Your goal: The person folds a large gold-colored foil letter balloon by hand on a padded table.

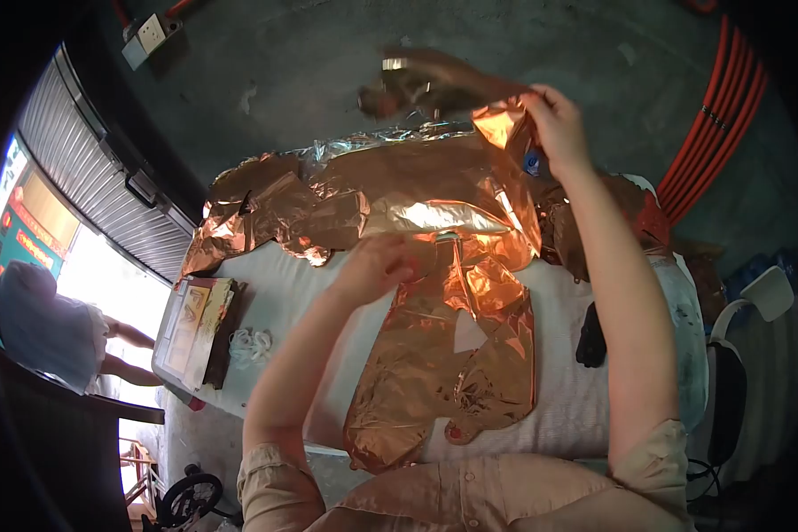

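Note:
My right hand (pixel 554 124) is raised at the back of the table, thumb and fingers pinched on a copper-coloured foil piece (pixel 452 78), which is blurred by motion. Lower and to the left, my left hand (pixel 377 270) has its fingers curled at the top left edge of a flat foil balloon (pixel 426 363). Whatever those fingers hold is hidden. This deflated balloon lies on the white cloth, with rounded ends and a small tab at the bottom. Behind it, more crumpled copper foil (pixel 408 173) is heaped across the table's far side.
On the left lie a box (pixel 195 324) and a bundle of white string (pixel 250 346). A black object (pixel 591 335) rests at the right on the white-covered table (pixel 563 403). Red pipes (pixel 714 120) run along the wall. Beyond the left end stands another person (pixel 49 324).

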Available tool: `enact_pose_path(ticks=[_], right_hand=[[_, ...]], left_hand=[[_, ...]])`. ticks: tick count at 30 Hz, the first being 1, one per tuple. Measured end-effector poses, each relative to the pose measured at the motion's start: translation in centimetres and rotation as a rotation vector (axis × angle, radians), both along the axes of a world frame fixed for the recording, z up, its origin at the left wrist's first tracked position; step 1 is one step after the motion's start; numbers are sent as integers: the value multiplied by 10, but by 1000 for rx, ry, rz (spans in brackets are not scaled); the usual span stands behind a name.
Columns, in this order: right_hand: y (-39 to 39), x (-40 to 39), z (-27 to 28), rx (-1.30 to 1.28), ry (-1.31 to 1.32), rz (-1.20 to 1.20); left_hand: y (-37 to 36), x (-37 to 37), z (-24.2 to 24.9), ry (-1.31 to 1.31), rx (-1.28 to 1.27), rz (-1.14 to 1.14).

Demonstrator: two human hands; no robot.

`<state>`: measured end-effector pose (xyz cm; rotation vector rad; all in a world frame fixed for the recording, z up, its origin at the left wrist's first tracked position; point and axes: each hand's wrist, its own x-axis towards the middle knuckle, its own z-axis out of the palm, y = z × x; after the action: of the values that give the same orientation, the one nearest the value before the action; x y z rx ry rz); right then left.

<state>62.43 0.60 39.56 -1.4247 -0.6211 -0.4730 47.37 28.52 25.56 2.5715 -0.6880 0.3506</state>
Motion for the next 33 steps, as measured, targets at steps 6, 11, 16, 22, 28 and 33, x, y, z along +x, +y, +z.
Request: enact_pose_path(ticks=[6, 11, 16, 22, 28, 33], right_hand=[[-26, -20, 96, 201, -234, 38], [-51, -41, 116, 8, -348, 375], [-26, -122, 64, -391, -80, 247], [-19, -154, -66, -764, -369, 252], [-31, -196, -118, -1077, -278, 509], [-50, -226, -115, -1189, -282, 574]], left_hand=[[26, 24, -19, -132, 243, 197], [23, 9, 0, -95, 235, 155], [2, -62, 9, 244, 51, -58], [-62, -139, 16, 72, 221, 8], [-74, -146, 32, 84, 371, -83], [-56, -134, -13, 280, 165, -139]])
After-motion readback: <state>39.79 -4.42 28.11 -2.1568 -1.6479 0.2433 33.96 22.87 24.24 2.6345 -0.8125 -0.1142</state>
